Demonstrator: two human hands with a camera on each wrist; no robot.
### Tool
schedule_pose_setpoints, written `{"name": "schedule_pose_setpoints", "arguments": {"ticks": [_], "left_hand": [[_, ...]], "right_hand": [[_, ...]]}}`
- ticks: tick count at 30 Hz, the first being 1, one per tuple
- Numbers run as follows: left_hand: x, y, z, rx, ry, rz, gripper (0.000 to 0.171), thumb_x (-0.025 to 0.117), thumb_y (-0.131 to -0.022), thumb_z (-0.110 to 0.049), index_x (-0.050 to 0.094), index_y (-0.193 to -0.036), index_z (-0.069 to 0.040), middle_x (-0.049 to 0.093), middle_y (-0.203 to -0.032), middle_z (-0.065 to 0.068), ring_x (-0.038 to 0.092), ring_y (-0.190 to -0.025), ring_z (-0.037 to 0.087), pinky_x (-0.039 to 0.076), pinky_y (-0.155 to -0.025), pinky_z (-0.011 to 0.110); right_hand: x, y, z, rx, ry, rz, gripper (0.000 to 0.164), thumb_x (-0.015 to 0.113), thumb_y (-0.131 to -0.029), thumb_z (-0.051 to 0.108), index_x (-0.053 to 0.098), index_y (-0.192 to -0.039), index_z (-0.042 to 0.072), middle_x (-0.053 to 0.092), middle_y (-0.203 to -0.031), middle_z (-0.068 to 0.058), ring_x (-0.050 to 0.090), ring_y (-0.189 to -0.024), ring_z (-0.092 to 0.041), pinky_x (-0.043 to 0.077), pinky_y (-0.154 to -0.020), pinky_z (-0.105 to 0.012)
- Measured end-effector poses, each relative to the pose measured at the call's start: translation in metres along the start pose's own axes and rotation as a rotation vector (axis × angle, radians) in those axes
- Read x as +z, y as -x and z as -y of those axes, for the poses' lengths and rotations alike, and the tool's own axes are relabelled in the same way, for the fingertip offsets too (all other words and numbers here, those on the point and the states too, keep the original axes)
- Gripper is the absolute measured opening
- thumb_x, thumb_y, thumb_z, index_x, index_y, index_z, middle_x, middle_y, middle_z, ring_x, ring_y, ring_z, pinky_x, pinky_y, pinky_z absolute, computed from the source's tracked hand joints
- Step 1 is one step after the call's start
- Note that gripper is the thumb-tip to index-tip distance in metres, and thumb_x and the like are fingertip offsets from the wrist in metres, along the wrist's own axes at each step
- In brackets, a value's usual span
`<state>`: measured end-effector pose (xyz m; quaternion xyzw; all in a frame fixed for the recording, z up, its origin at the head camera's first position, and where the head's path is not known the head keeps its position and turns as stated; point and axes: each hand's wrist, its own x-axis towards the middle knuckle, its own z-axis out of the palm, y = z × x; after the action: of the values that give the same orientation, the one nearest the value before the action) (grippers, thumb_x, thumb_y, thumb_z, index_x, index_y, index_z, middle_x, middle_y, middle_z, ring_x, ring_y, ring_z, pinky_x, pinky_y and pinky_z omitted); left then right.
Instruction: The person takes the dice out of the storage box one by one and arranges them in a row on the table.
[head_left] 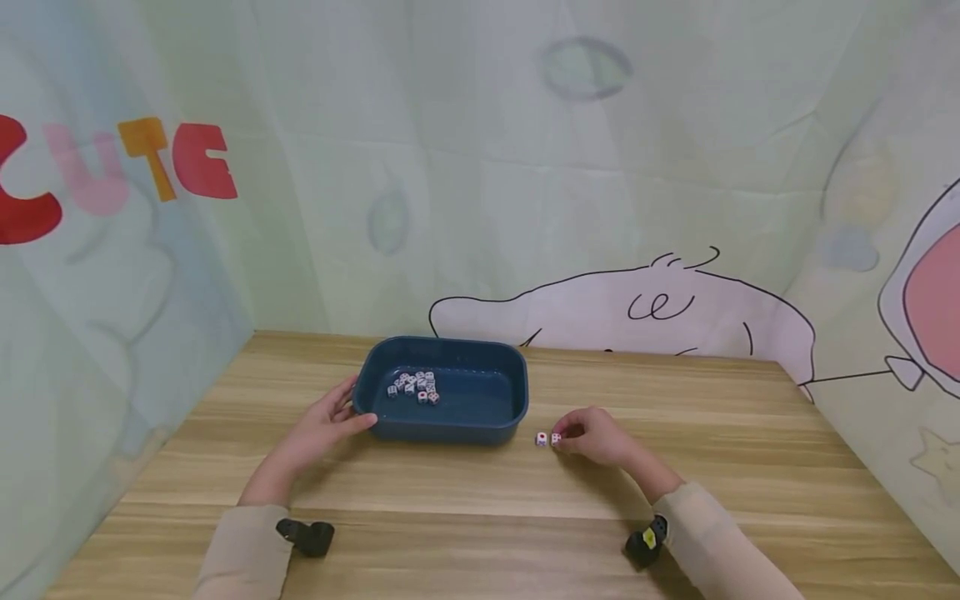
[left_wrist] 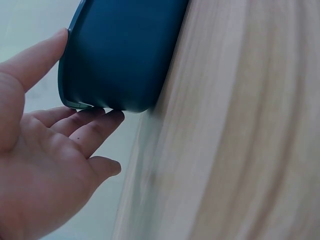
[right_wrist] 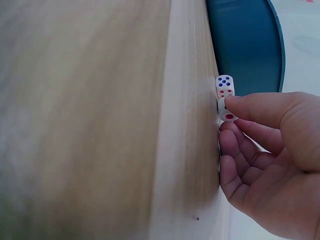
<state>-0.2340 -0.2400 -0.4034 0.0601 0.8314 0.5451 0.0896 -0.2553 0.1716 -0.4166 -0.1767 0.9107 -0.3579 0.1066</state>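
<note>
A dark blue rectangular tray [head_left: 450, 434] stands on the table, with several white dice [head_left: 422, 383] grouped in its left half. My left hand [head_left: 324, 427] holds the tray's left end, the thumb at the near corner of the rim and the fingers around the end wall. In the left wrist view the fingertips [left_wrist: 117, 116] meet the tray's outer wall. To the right of the tray, my right hand [head_left: 600, 437] pinches a white die [right_wrist: 228, 114] between thumb and forefinger, low at the tabletop. Beside it, on the tray side, sits another die [head_left: 542, 439].
The wooden table [head_left: 480, 533] reaches back to a printed cloth backdrop [head_left: 480, 208], which also hangs along both sides. Black wrist cameras are strapped at the left sleeve [head_left: 247, 542] and the right sleeve [head_left: 720, 533].
</note>
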Motion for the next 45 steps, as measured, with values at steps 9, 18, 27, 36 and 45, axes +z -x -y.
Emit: {"name": "schedule_pose_setpoints", "arguments": {"ticks": [9,18,27,36,45], "left_hand": [[0.0,0.001,0.001,0.012,0.002,0.002,0.085,0.063,-0.094,-0.025,0.008,-0.154,0.0,0.013,-0.157,0.027,0.022,-0.141,0.046,0.025,-0.113,0.052],[0.001,-0.001,0.001,0.029,-0.012,0.007,0.084,0.064,-0.094,-0.025,0.01,-0.154,-0.001,0.015,-0.157,0.028,0.023,-0.14,0.047,0.026,-0.113,0.053],[0.001,0.0,0.001,0.018,-0.002,0.004,0.085,0.064,-0.094,-0.024,0.008,-0.154,0.0,0.014,-0.157,0.028,0.022,-0.141,0.046,0.025,-0.113,0.053],[0.001,0.001,0.002,0.011,-0.008,0.001,0.086,0.064,-0.094,-0.025,0.008,-0.154,-0.001,0.014,-0.157,0.028,0.022,-0.14,0.047,0.025,-0.113,0.054],[0.0,0.002,-0.001,0.031,0.005,-0.001,0.084,0.064,-0.094,-0.022,0.009,-0.153,0.001,0.014,-0.156,0.029,0.023,-0.14,0.047,0.026,-0.113,0.053]], "right_hand": [[0.004,-0.001,0.0,0.039,0.001,-0.009,0.007,0.07,-0.085,0.006,0.07,-0.092,0.005,0.062,-0.083,0.0,0.052,-0.074,-0.014,0.046,-0.065,-0.027],[0.001,-0.001,0.003,0.005,0.045,-0.037,0.012,0.07,-0.085,0.008,0.07,-0.095,0.001,0.064,-0.084,-0.001,0.054,-0.075,-0.013,0.047,-0.066,-0.026],[-0.028,-0.012,0.034,-0.097,0.048,-0.112,0.025,0.067,-0.089,0.012,0.068,-0.107,-0.005,0.067,-0.091,-0.008,0.06,-0.083,-0.016,0.051,-0.072,-0.029],[-0.035,-0.03,0.072,-0.103,0.014,-0.118,0.028,0.067,-0.09,0.018,0.068,-0.112,0.0,0.067,-0.093,-0.007,0.06,-0.084,-0.018,0.052,-0.069,-0.029],[-0.018,-0.047,0.1,-0.116,-0.028,-0.057,0.029,0.067,-0.091,0.019,0.067,-0.115,0.002,0.069,-0.103,-0.008,0.063,-0.091,-0.018,0.055,-0.079,-0.032]]}}
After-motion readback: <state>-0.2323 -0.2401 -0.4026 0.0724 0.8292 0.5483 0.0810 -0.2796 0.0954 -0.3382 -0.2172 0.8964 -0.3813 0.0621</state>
